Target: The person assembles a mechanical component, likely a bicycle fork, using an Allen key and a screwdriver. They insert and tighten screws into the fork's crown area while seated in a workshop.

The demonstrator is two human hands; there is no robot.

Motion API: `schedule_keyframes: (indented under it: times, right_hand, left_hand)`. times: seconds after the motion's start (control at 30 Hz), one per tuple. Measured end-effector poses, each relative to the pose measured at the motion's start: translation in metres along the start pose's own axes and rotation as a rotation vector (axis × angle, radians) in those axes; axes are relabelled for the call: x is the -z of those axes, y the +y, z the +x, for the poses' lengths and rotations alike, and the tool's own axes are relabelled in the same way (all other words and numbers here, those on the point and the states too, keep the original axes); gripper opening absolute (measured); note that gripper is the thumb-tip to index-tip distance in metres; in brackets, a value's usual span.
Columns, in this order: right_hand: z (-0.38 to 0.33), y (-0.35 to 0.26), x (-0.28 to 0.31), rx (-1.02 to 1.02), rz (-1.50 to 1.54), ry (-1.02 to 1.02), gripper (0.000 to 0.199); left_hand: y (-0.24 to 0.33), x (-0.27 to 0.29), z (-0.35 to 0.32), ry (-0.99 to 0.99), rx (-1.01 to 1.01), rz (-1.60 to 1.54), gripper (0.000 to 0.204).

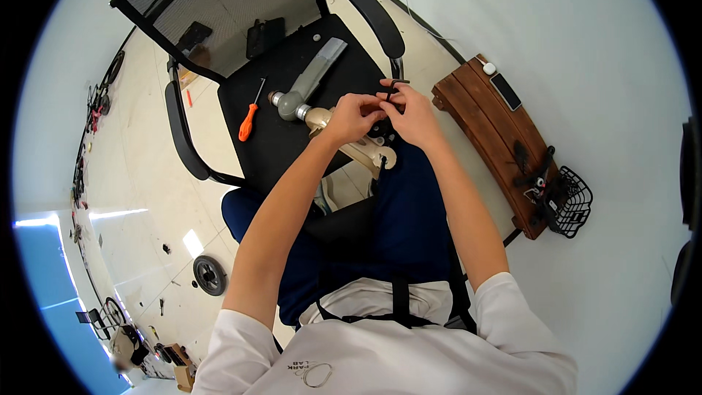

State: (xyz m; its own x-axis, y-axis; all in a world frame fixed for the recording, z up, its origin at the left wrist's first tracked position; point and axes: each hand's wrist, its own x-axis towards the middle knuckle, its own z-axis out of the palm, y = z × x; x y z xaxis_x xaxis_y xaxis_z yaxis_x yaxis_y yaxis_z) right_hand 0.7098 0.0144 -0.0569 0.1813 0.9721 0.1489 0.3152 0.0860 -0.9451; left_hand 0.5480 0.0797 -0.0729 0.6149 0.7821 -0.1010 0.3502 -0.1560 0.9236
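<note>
My left hand is closed in a pinch above a beige and grey metal frame part, its fingertips meeting those of my right hand. What it grips, if anything, is hidden. Between the fingers of my right hand is a thin black bent rod, hex-key-like in shape. The frame part reaches from my lap onto the black chair seat, where its grey tube points away from me. Left of it on the seat lies a screwdriver with an orange handle.
Black armrests flank the seat, and a small white round piece lies near its back. A brown wooden bench at right carries a phone and a black wire basket. A wheel lies on the floor at left.
</note>
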Motion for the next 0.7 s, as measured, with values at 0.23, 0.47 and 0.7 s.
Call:
schedule_keyframes:
  times: [0.23, 0.47, 0.7]
  right_hand:
    - [-0.003, 0.001, 0.019, -0.114, -0.143, 0.066, 0.028]
    - [-0.004, 0.022, 0.018, -0.014, -0.087, 0.067, 0.020]
    - [0.001, 0.027, 0.025, -0.015, 0.099, 0.067, 0.011]
  left_hand:
    - [0.012, -0.020, 0.005, 0.122, -0.036, 0.212, 0.016]
    - [0.005, -0.030, 0.008, 0.143, -0.108, 0.214, 0.018]
    - [-0.007, -0.018, 0.013, 0.036, -0.170, 0.339, 0.022]
